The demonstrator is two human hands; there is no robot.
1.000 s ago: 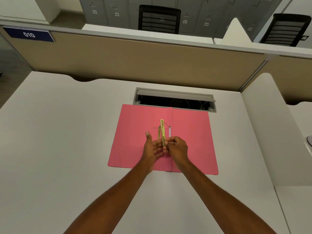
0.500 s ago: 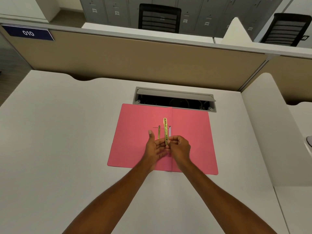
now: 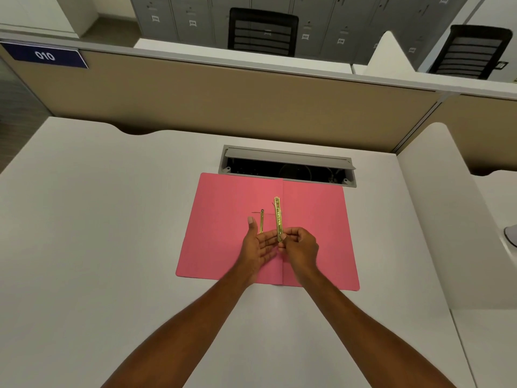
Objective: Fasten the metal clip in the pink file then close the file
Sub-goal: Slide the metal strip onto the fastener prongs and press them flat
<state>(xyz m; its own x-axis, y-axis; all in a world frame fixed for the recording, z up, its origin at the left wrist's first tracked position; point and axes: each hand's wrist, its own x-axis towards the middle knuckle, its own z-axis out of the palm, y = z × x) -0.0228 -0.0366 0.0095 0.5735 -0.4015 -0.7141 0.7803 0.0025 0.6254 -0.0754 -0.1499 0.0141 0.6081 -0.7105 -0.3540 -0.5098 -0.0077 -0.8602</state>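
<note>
The pink file [image 3: 223, 219] lies open and flat on the white desk, its fold running down the middle. My right hand [image 3: 300, 249] pinches the near end of a gold metal clip bar [image 3: 278, 217], which points away from me along the fold. A thinner gold prong [image 3: 261, 221] stands up from the file's left half, just left of the bar. My left hand [image 3: 258, 247] is palm-up beside it, fingers spread, fingertips touching the bar's near end and the prong's base.
An open cable tray [image 3: 288, 166] with a raised grey lid sits in the desk right behind the file. A tan partition [image 3: 223, 96] closes off the back, and a white divider [image 3: 436, 208] stands to the right. A grey object [image 3: 510, 235] peeks in at the right edge.
The gold bar has swung from leaning left to lying straight along the fold, apart from the prong. My left thumb has lifted away from it.
</note>
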